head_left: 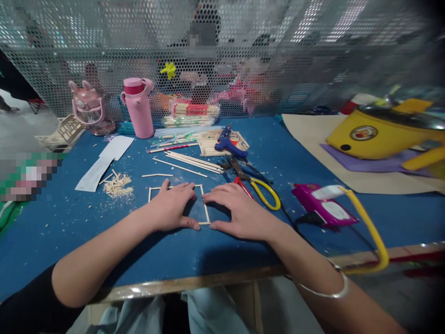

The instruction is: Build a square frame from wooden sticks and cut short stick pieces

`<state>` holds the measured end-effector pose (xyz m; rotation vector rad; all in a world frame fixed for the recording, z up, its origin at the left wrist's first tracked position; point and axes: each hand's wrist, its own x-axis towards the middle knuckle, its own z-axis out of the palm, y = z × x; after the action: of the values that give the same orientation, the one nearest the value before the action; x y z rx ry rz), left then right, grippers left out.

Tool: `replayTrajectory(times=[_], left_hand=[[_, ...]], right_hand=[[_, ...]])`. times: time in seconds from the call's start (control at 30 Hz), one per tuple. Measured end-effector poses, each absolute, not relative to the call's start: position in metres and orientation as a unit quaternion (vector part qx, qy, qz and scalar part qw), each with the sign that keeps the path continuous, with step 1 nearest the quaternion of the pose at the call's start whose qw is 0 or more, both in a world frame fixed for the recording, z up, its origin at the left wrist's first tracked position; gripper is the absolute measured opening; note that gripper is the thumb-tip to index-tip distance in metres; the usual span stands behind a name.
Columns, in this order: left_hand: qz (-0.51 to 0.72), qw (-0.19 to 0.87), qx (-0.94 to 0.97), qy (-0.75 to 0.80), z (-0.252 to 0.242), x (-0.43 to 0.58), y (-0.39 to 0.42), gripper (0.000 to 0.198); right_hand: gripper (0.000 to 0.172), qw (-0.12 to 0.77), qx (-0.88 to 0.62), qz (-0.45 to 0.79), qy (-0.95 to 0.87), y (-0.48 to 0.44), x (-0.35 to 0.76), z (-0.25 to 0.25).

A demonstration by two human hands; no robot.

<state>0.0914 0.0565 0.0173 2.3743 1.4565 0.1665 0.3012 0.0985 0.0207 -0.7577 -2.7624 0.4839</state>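
Note:
A small rectangular frame of thin wooden sticks (206, 209) lies flat on the blue tabletop in front of me. My left hand (172, 206) is laid over it with the fingers spread, covering much of its left and middle part. From the other side my right hand (234, 209) reaches the frame's right edge; its index fingertip touches near the upper right corner and its thumb is by the lower right corner, the two well apart. Just beyond the frame is a short loose stick (157, 175). Several longer sticks (193, 161) lie farther back.
Right of the sticks are yellow-and-red-handled pliers (266, 194) and a blue glue gun (227, 143). A purple power strip (325, 208) with a yellow cable lies right, near a yellow electric pot (378, 132). A pink bottle (139, 111), wood scraps (118, 185) and paper strips (104, 162) are left.

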Motion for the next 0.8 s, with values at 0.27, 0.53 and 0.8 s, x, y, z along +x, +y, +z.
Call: replayTrajectory(times=[0.27,0.53,0.8], left_hand=[[0.058,0.169,0.839,0.514,0.0172,0.0912,0.0558,0.059],[0.061,0.16,0.842,0.512,0.0139,0.0907,0.0566,0.06],[0.044,0.152,0.845,0.511,0.0168,0.0926,0.0578,0.058]], right_hand=[[0.049,0.126,-0.258,0.166,-0.944,0.0996,0.3011,0.0188],[0.049,0.125,-0.259,0.172,-0.942,0.1,0.3009,0.0165],[0.048,0.116,-0.276,0.175,-0.938,0.098,0.2999,0.0197]])
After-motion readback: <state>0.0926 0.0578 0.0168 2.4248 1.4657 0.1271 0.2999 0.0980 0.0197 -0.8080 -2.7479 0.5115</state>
